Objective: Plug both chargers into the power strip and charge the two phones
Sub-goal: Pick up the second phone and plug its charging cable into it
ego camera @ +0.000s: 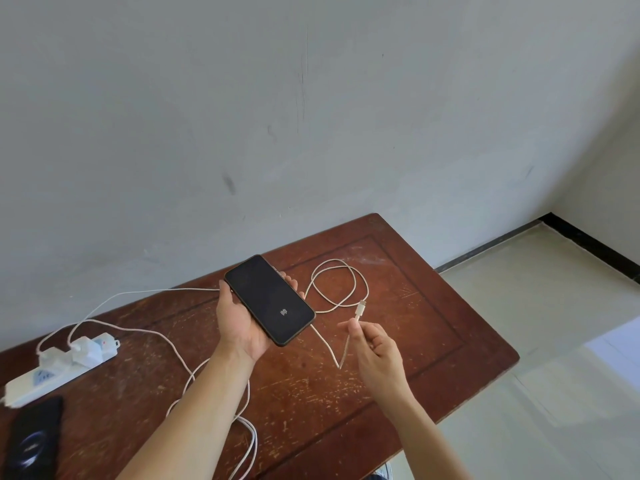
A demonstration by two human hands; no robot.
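While left hand [239, 323] cups phone [270, 299], right hand [375, 355] pinches plug [360, 310] at phone's 3 o'clock. Cable [341, 282] soft, floppy; grip near plug. Phone slippery.

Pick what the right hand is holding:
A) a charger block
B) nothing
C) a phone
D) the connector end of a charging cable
D: the right hand pinches the cable just below its connector, while the left hand holds the phone.
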